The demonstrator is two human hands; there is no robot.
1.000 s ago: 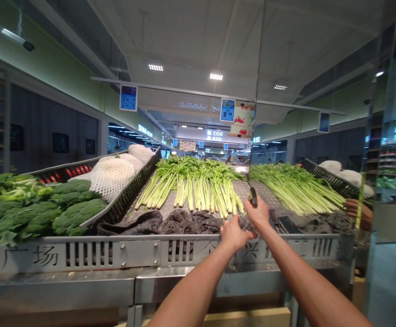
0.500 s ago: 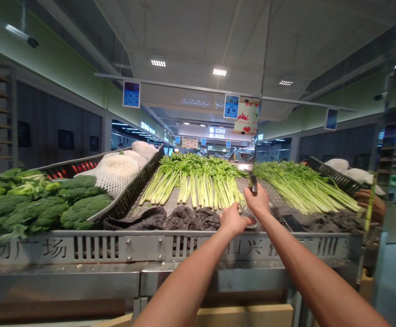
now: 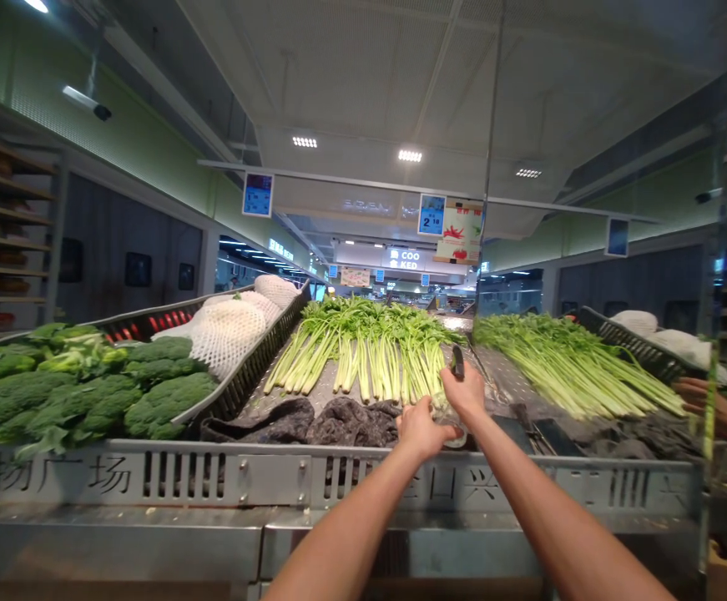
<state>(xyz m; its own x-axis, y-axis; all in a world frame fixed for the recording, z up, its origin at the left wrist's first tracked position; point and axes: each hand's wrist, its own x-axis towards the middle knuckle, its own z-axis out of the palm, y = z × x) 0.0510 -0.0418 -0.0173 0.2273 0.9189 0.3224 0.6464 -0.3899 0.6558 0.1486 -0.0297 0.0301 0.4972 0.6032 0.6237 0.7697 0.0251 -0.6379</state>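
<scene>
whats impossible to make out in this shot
- Clear thing, head view: its full shape, mostly behind the left hand and right hand; whether the left grips it, I can't tell.
- Black thing, head view: lower end hidden by the right hand.
- Broccoli, head view: pile cut off by the left edge.
- Price sign, head view: fine print too small.

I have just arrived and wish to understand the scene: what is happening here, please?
A person's right hand holds a small dark object. The left hand is beside it, at a clear object too blurred to identify. Both hands are in front of leafy green stalks, laid side by side on the display. Dark cloth lies near the stalk ends, and broccoli is at the left.
</scene>
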